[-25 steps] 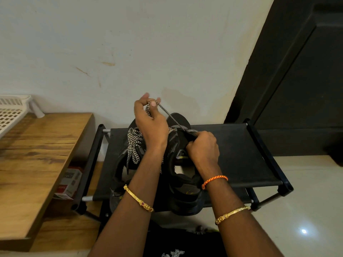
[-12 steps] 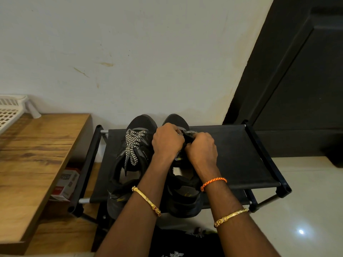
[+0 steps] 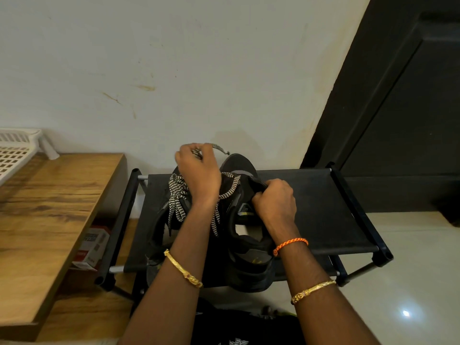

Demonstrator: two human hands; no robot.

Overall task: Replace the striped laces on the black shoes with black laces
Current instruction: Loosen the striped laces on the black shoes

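Two black shoes stand side by side on a black shoe rack [image 3: 313,195], toes toward the wall. The left shoe [image 3: 159,230] keeps its black-and-white striped lace [image 3: 177,200] threaded and bunched on top. My left hand [image 3: 199,170] is raised above the right shoe [image 3: 249,250] and pinches that shoe's striped lace [image 3: 230,189], whose free end curls past the fingers near the wall. A loose length of this lace hangs beside my left wrist. My right hand [image 3: 275,202] grips the right shoe's upper at the eyelets. No black lace is visible.
A wooden table [image 3: 49,215] stands at the left with a white perforated basket [image 3: 15,153] on its far corner. A small red-and-white box [image 3: 93,245] lies below, between table and rack. A dark door [image 3: 403,108] fills the right; pale tiled floor [image 3: 410,282] lies beyond the rack.
My left hand went down to the right shoe's eyelets beside my right hand, then rose again toward the wall, drawing more striped lace out. My right hand stayed gripping the shoe.
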